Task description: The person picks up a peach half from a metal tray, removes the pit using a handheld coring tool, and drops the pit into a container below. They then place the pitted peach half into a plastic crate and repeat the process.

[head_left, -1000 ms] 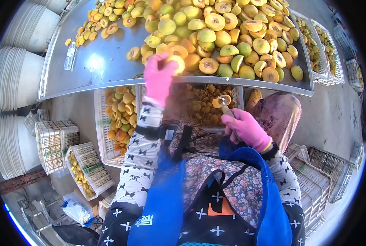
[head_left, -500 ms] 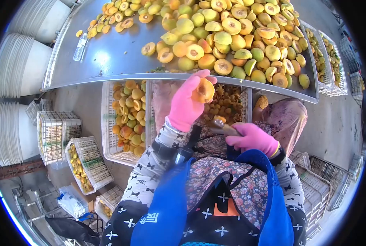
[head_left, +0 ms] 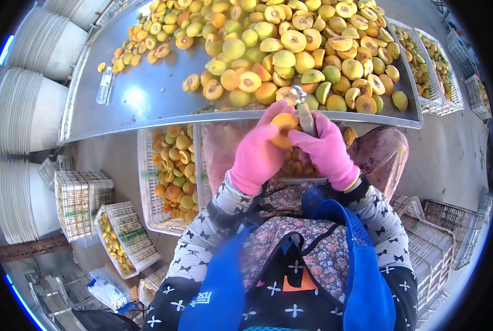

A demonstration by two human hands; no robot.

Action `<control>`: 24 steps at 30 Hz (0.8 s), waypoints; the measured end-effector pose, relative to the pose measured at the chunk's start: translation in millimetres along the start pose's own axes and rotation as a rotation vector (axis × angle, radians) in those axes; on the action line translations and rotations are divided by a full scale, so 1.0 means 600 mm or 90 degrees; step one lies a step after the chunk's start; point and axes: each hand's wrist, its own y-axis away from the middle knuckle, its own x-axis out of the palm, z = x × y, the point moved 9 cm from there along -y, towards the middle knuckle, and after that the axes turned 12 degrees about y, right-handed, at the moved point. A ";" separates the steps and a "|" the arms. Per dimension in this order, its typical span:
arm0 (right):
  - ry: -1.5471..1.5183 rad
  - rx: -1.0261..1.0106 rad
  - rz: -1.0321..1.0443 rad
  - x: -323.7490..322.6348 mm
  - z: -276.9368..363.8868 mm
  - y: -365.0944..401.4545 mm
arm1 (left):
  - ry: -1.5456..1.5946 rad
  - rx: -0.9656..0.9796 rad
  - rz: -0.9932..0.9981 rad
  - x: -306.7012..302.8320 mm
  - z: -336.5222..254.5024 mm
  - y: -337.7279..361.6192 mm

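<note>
My left hand, in a pink glove, is closed around a yellow peach half near the front edge of the metal table. Beside it, my right hand, also pink-gloved, grips a pitting spoon. Its handle stands nearly upright, and the shiny metal head points up, away from the fruit. The right fingertips are right at the peach half's edge. Above the hands, a large heap of yellow peach halves covers much of the table. Some show brown pits or hollows.
A white crate of peach halves stands below the table at left. Another container between the knees is mostly hidden by the hands. A plastic bottle stands on the table. Stacked white tubs line the left, and more crates the right.
My right hand has risen from the lap to meet the left hand, and the spoon's head has swung from pointing left to pointing up. The left hand keeps the peach half, now slightly lower.
</note>
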 end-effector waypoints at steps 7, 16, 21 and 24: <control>0.525 -0.489 -0.307 -0.037 0.154 0.044 | -0.173 0.010 -0.044 0.004 -0.053 0.000; 0.810 -0.488 -0.198 0.006 0.104 0.065 | 0.478 -0.140 -0.134 0.012 -0.003 -0.016; 0.935 -0.473 -0.146 0.002 0.076 0.057 | 0.162 -0.062 -0.069 0.018 -0.027 -0.015; 0.999 -0.468 -0.109 0.001 0.062 0.059 | -0.196 0.079 0.010 0.040 -0.058 -0.006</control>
